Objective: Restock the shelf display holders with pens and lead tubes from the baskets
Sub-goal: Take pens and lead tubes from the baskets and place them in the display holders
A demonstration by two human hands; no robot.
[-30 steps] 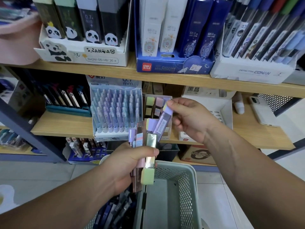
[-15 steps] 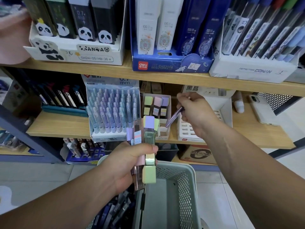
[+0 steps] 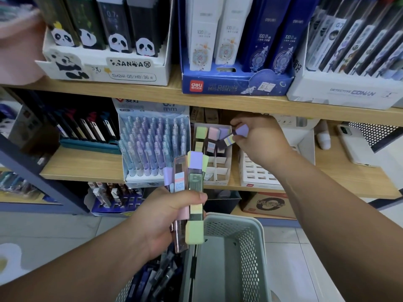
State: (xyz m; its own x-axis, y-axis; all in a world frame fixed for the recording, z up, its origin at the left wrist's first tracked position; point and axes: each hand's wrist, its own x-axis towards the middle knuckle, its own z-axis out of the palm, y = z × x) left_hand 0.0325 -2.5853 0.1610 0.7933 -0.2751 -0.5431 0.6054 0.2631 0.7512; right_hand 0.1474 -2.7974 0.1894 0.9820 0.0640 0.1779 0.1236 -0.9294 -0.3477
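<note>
Now | right hand (image 3: pixel 259 144) pinches purple-capped lead tube (image 3: pixel 241 130) by its cap end, at the far-right corner of the divided holder (image 3: pixel 214 169) | left hand (image 3: pixel 161 219) wraps spare tubes (image 3: pixel 195 182) nearer, above basket (image 3: pixel 250 223) | likely light, stiff, slick plastic; pinch near cap, squeeze gently

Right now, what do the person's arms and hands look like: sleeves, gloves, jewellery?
The left hand and right hand are bare: no gloves, rings or watch visible. The left forearm and right forearm are bare too; no sleeves in view.
</note>
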